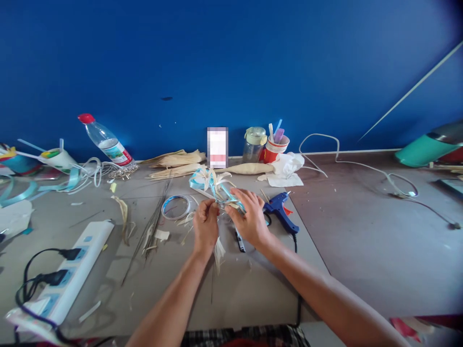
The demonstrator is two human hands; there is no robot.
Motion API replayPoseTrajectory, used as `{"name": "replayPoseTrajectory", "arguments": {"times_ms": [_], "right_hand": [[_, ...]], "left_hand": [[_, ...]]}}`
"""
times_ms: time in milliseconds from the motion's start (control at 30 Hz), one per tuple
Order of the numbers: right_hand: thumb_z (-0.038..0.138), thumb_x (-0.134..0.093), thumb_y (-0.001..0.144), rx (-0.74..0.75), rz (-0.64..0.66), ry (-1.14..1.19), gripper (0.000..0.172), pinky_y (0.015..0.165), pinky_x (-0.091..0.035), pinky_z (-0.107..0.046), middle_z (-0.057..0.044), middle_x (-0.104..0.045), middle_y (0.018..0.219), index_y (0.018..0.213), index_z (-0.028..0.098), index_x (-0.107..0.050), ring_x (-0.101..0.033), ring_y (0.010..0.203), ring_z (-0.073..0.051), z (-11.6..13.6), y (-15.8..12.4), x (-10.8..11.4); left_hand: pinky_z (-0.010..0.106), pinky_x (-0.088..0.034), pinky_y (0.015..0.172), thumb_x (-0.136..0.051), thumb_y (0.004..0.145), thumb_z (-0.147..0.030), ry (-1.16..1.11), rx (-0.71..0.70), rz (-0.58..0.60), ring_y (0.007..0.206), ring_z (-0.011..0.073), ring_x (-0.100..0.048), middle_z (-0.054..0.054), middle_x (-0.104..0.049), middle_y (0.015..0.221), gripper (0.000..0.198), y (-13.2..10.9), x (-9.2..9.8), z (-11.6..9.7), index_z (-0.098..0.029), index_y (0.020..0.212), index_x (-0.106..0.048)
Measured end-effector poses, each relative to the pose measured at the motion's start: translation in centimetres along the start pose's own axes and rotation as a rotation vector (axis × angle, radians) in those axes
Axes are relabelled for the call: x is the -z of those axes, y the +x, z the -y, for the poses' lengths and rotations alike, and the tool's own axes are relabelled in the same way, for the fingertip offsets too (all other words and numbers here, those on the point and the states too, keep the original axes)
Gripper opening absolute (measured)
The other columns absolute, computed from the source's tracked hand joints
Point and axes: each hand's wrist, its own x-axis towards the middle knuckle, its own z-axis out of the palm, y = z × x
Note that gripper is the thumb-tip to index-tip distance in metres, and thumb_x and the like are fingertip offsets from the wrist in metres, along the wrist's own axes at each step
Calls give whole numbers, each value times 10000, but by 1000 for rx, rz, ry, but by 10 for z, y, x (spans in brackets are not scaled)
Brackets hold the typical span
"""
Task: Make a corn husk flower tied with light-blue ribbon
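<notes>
My left hand (206,219) is closed in a pinch at the middle of the table, its thumb and fingertips pressed together. What it pinches is too small to make out. Close beside it, my right hand (250,212) curls its fingers and thumb around a light blue ribbon (197,179), which loops out beyond both hands, mixed with pale dried husk strips (221,179). Below the left hand lies a piece of pale husk (219,253). A black-handled cutter (239,240) rests under my right wrist. To the right is a blue glue gun (282,212).
Left of my hands are a tape roll (176,207), a bundle of thin wires (154,224) and a power strip (77,270) with black plugs. Along the blue wall stand a tilted bottle (110,144), husks (177,159), a jar (253,144), paper cups (277,148) and tissue (288,166).
</notes>
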Motion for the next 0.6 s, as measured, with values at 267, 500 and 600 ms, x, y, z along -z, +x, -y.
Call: {"name": "replayPoseTrajectory", "arguments": {"times_ms": [267,500,600], "right_hand": [[299,-584,793,103,-74,-186,146,859,-289,-394,-50,-612,971,916,228,-616,-483,957,-225,-3,-3,0],[374,-622,745,110,-30,-179,159,830,-264,-407,-41,-625,860,808,228,-610,-469,906,-237,1,-3,2],[344,-603,758,99,-25,-169,119,824,-249,-409,-36,-626,799,749,226,-601,-468,888,-233,2,-2,2]], "left_hand": [[245,-390,620,-496,810,-300,20,-66,-24,626,127,-515,-10,-561,649,173,-1,1,0,-172,797,-611],[239,-410,634,-499,811,-274,40,-71,-10,635,122,-530,-7,-591,678,152,-2,1,-3,-173,796,-611],[243,-417,634,-492,814,-273,46,-78,-1,637,124,-537,-3,-600,688,156,-2,0,-2,-174,803,-611]]}}
